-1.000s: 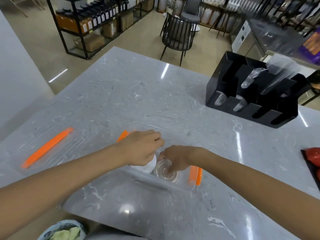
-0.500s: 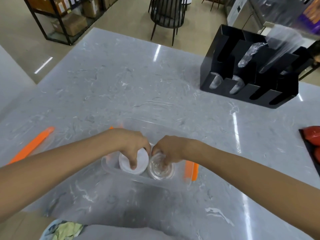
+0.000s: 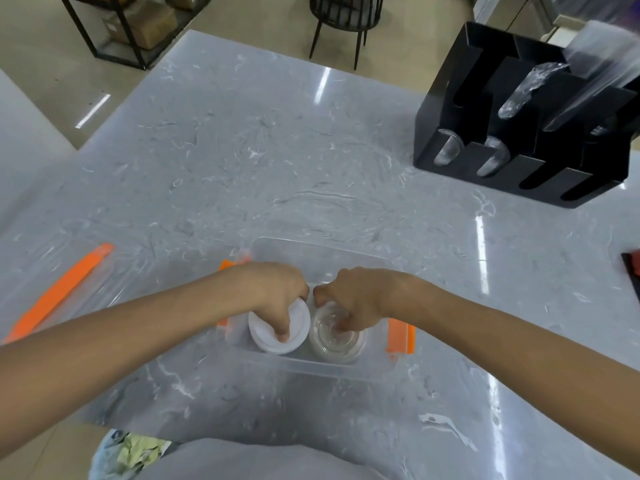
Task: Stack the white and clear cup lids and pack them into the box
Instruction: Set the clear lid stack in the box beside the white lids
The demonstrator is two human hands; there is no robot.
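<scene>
A clear plastic box [image 3: 322, 247] with orange side clips sits on the grey marble table in front of me. Inside its near half stand two stacks side by side: white cup lids [image 3: 298, 327] on the left and clear cup lids [image 3: 332, 344] on the right. My left hand [image 3: 277, 299] reaches into the box with fingers curled over the top of the white stack. My right hand [image 3: 353, 303] does the same over the clear stack, fingertips inside its top lid. The hands nearly touch each other.
The box's clear cover with an orange clip [image 3: 59, 296] lies flat at the left. A black cup-and-lid organizer [image 3: 533, 161] holding clear items stands at the far right. A dark tray with something red [image 3: 632, 271] pokes in at the right edge. A waste bin [image 3: 128, 455] sits below the table's near edge.
Both hands have come lower into the box with the two stacks, which now sit side by side at its near wall. The camera has tilted down.
</scene>
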